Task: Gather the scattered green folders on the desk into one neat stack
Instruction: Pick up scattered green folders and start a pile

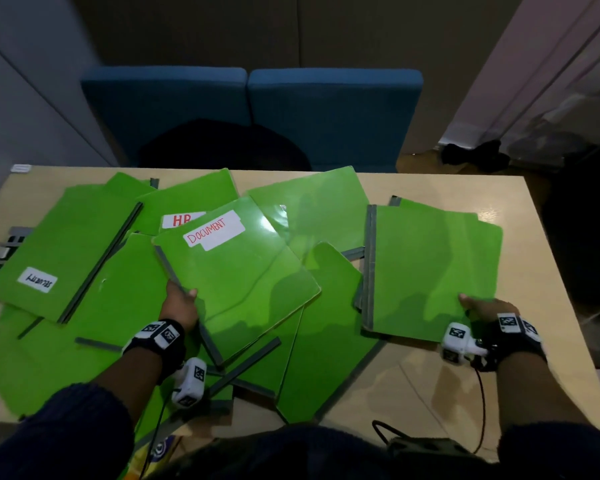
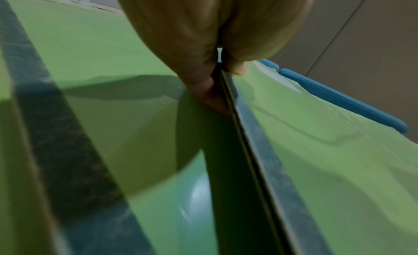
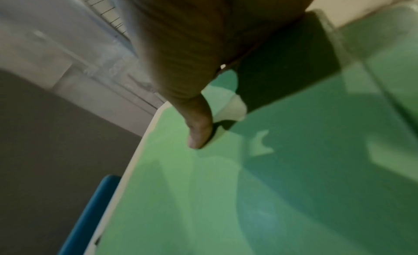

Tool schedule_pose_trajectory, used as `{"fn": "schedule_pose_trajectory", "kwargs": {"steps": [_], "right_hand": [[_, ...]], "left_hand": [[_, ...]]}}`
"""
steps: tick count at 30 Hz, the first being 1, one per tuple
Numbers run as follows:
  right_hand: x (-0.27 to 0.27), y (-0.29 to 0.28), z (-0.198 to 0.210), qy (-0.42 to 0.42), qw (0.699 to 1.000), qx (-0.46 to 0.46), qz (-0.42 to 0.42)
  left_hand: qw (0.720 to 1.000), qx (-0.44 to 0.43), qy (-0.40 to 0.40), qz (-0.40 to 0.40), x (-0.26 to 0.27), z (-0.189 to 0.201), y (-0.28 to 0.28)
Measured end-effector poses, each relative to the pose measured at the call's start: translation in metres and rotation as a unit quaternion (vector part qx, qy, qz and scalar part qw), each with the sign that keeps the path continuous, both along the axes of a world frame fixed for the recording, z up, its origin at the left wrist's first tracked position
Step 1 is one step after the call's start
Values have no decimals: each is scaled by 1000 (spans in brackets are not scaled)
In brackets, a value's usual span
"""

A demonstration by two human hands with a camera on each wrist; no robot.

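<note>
Several green folders with grey spines lie scattered and overlapping across the light wooden desk (image 1: 541,237). My left hand (image 1: 179,303) pinches the grey spine edge of the folder labelled DOCUMENT (image 1: 243,271), thumb on top; the left wrist view shows that folder (image 2: 316,151) tilted with the fingers (image 2: 203,83) under its edge. My right hand (image 1: 478,308) grips the near edge of a plain green folder (image 1: 433,268) at the right, the thumb (image 3: 199,130) pressed on its cover (image 3: 248,196). More folders lie at the left, one labelled SECURITY (image 1: 59,251), one labelled HR (image 1: 184,206).
Two blue chairs (image 1: 253,112) stand behind the desk with a dark bag (image 1: 222,147) on the left one. Grey clips (image 1: 0,258) sit at the desk's left edge. A black cable (image 1: 478,410) runs from my right wrist toward my lap.
</note>
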State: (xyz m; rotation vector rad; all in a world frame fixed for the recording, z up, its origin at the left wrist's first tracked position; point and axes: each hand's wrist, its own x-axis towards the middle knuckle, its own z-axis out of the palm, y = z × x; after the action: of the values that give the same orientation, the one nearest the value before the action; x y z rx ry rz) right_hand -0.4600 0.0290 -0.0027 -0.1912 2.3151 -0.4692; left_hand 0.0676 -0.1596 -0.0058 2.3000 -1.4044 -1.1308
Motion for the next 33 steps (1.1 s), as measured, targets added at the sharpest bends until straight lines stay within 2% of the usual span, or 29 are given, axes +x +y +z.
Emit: {"fn": "schedule_pose_trajectory", "kwargs": {"steps": [2,6,9,10,14,18,21,28,33], "right_hand": [[10,-3,7,-9,1000,9,15],[30,-7,1,67,995,36,72],[55,-11,10,58,997,31,43],[61,-13,12,50,997,33,52],[72,-17,10,-49,998,-30,-26],[80,-19,17,-92,995,-8,-49],[86,-21,19,-61,998,-9,-26],[91,-45,35,-83,995,-52,-25],[95,-50,42,-180,970,-83,-140]], "left_hand": [[1000,-3,4,-4,1,1,3],[1000,-6,9,-8,2,0,7],[1000,-10,7,-15,1,0,7],[1000,-10,7,-17,1,1,7],[1000,-7,1,-23,2,3,9],[1000,-1,-2,-21,0,5,10],[1000,2,0,-27,2,2,9],[1000,6,10,-27,6,-5,7],[999,7,22,-33,7,-3,7]]}}
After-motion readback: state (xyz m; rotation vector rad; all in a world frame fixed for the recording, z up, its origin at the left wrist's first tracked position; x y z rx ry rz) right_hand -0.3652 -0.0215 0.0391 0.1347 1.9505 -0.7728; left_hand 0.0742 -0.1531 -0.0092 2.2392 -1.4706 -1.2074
